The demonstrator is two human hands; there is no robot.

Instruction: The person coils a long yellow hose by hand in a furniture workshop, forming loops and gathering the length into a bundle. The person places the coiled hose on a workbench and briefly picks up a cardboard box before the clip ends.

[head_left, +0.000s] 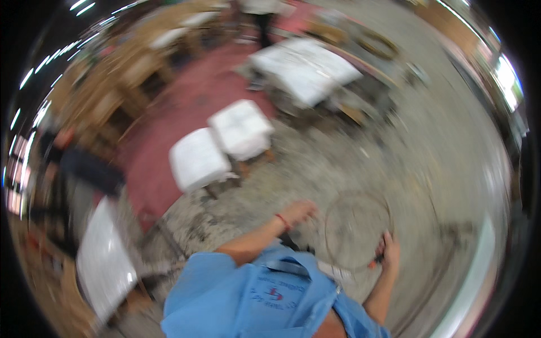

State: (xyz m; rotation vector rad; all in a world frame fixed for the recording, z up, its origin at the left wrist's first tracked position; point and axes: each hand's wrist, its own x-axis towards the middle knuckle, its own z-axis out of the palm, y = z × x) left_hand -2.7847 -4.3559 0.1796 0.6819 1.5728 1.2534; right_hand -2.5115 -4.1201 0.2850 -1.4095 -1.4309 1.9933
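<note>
My right hand (pixel 389 250) is closed at the lower right, with a thin brownish loop (pixel 326 225) of wire or hose running to it. A small orange-red piece (pixel 376 261) pokes out beneath its fingers; its kind is too blurred to tell. My left hand (pixel 301 213), with a red band at the wrist, is held out in front of my body, close to the loop's left side. Motion smears its fingers, and no object shows clearly in it.
Two white-covered stools (pixel 241 129) stand ahead on the left, by a red floor covering (pixel 194 96). Farther off is a white-topped low table (pixel 310 65). A white panel (pixel 107 256) leans at left. Wooden furniture frames (pixel 141 70) line the far left; another person (pixel 262 17) stands beyond.
</note>
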